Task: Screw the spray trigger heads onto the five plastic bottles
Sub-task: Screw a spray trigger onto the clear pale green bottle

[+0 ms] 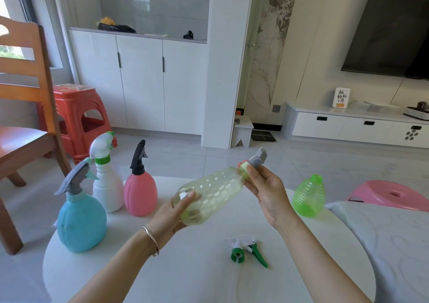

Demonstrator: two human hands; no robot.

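My left hand point(173, 212) grips the base of a pale yellow translucent bottle point(213, 192), held tilted above the white round table point(185, 277). My right hand point(267, 192) pinches the grey trigger head point(257, 157) and its yellow-green collar at that bottle's neck. On the table's left stand a blue bottle point(81, 221), a white bottle point(108, 186) and a pink bottle point(140, 192), each with a trigger head on. A green ribbed bottle point(308, 197) stands at the right with an open neck. A loose green and white trigger head point(247, 250) lies on the table in front of me.
A wooden chair point(25, 121) and a red plastic stool point(79, 117) stand left of the table. A pink stool point(392, 194) sits at the right, behind a white cushioned surface point(390, 244). White cabinets line the far wall.
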